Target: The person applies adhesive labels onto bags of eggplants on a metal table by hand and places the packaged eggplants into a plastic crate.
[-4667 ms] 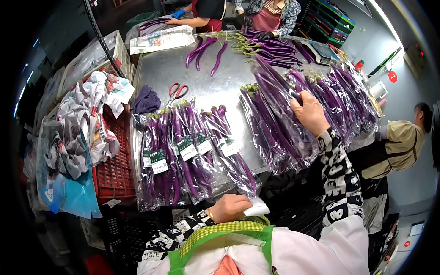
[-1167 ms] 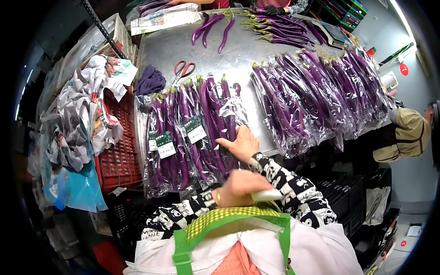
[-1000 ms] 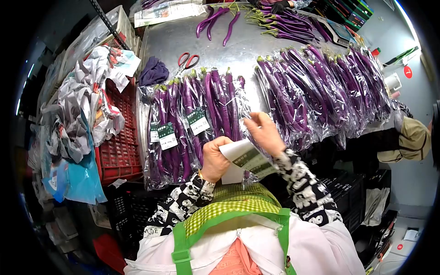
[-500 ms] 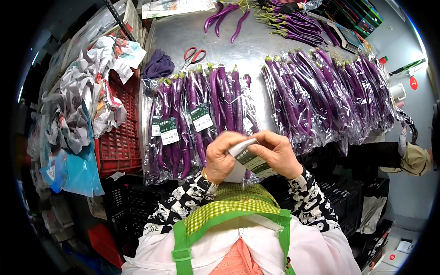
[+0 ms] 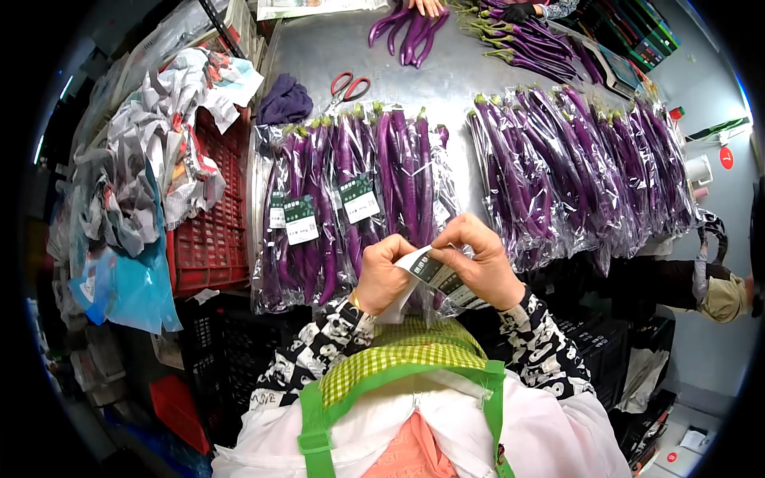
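Observation:
My left hand (image 5: 382, 273) and my right hand (image 5: 476, 261) meet close to my chest, both pinching a strip of green-and-white labels (image 5: 434, 273). Just beyond them lies a row of clear bags of long purple eggplants (image 5: 351, 199) on the steel table (image 5: 446, 80). Three of the left bags carry labels (image 5: 301, 219); the bag nearest my hands (image 5: 410, 179) shows no label. A second, larger row of bagged eggplants (image 5: 574, 163) fans out to the right.
Red-handled scissors (image 5: 347, 86) and a dark cloth (image 5: 284, 101) lie behind the bags. Loose eggplants (image 5: 518, 44) sit at the far end, where another person's hand (image 5: 426, 6) reaches. A red crate (image 5: 207, 231) with crumpled paper stands left. A person (image 5: 717, 291) is at the right.
My right hand left the bagged eggplants and came back to the label strip in my left hand. Both hands now pinch the strip. The view has tilted down slightly.

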Motion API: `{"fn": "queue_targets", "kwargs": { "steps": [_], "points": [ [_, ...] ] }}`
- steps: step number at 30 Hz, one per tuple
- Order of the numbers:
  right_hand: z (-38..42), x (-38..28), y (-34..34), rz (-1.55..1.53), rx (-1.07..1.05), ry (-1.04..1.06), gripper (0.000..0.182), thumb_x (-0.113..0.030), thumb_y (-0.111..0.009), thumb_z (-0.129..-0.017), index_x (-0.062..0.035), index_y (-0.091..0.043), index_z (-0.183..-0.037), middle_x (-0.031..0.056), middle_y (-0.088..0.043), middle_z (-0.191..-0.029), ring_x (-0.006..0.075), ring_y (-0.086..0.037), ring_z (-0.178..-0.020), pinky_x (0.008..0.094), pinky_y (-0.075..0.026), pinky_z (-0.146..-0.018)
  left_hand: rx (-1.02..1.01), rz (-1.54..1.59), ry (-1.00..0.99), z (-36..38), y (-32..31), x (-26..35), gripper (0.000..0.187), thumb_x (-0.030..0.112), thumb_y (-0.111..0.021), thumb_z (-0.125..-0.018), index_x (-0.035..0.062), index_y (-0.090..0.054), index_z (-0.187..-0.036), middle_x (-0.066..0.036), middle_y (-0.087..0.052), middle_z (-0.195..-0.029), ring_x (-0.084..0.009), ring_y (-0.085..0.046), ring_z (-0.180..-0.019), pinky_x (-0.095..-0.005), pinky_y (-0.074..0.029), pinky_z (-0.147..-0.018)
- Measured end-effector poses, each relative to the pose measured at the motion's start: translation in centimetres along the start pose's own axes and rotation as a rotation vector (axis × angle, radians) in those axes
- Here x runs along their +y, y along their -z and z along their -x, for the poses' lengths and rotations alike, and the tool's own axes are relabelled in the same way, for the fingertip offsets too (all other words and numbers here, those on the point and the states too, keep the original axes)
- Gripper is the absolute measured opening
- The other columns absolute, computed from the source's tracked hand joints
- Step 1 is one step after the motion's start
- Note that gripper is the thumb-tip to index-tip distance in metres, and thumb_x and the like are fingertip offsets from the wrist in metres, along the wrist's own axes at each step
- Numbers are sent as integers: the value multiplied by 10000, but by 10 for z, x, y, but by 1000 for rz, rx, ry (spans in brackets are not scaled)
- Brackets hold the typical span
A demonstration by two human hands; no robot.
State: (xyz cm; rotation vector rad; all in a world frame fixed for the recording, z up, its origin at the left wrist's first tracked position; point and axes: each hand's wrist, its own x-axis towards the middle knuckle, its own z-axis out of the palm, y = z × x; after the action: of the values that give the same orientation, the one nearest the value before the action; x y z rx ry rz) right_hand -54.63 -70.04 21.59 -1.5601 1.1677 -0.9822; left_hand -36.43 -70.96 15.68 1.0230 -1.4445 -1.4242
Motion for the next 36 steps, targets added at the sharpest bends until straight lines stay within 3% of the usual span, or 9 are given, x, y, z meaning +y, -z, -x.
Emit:
{"fn": "queue_targets", "kwargs": {
  "steps": [2,7,8,10,13,18,21,28,36],
  "points": [
    [-11,2,-1,331,154,228,105,-46,-718,-770,-33,-652,-851,50,-535,-852,163,-514,-831,290,-433,-738,-138,-265,133,1,13,-6,240,192,-745,-770,-14,-626,-744,-99,-619,-623,-105,-586,-584,-276,-459,-536],
    [-56,22,-9,-167,219,-222,74,-100,-643,-850,-27,-655,-852,39,-567,-879,105,-558,-803,260,-468,-726,-439,-912,233,32,38,2,238,274,-704,-748,40,-672,-779,-188,-642,-708,-370,-636,-687,-435,-507,-629],
    [-68,27,-11,-178,210,-393,157,-167,-683,-824,-38,-671,-911,67,-574,-891,143,-566,-851,306,-466,-755,-408,-946,200,37,39,6,184,223,-695,-733,53,-676,-802,-174,-629,-687,-356,-629,-669,-419,-500,-614],
    [-84,84,-25,687,374,-187,365,-317,-736,-774,-50,-652,-1009,95,-562,-968,192,-531,-952,355,-432,-835,-267,-1009,-1,44,39,-2,126,158,-689,-682,51,-640,-728,-151,-606,-664,-355,-609,-635,-425,-480,-574],
    [-81,83,-16,834,469,-241,725,-492,-753,-703,-91,-485,-1244,132,-482,-1125,269,-435,-1047,410,-361,-896,-47,-897,-264,41,39,12,112,65,-668,-624,65,-557,-642,-124,-535,-654,-344,-562,-602,-420,-439,-515],
    [-34,97,65,1259,740,-273,877,-403,-777,-686,1,-336,-1327,183,-416,-1256,328,-378,-1161,494,-314,-959,68,-403,-399,32,34,38,134,-7,-733,-635,-2,-604,-672,-118,-619,-846,-192,-605,-705,-277,-474,-583],
    [2,120,100,1149,425,-732,636,-368,-765,-674,-13,-471,-1113,199,-501,-1117,381,-464,-1090,515,-362,-898,130,-176,-345,29,11,46,225,-10,-755,-614,6,-639,-807,-110,-625,-929,-174,-597,-736,-262,-477,-623],
    [4,105,147,1078,473,-311,233,-241,-616,-766,-25,-546,-815,179,-579,-845,361,-578,-796,493,-462,-708,-443,-35,-571,27,-8,25,276,95,-802,-644,30,-676,-880,-122,-672,-845,-248,-665,-747,-318,-516,-628],
    [-12,-75,131,451,512,-115,148,-103,-581,-894,43,-564,-903,47,-608,-713,50,-526,-563,219,-433,-478,-610,70,-651,36,-27,40,188,111,-730,-740,17,-630,-870,-109,-652,-850,-266,-653,-718,-337,-514,-615]
  ]
}}
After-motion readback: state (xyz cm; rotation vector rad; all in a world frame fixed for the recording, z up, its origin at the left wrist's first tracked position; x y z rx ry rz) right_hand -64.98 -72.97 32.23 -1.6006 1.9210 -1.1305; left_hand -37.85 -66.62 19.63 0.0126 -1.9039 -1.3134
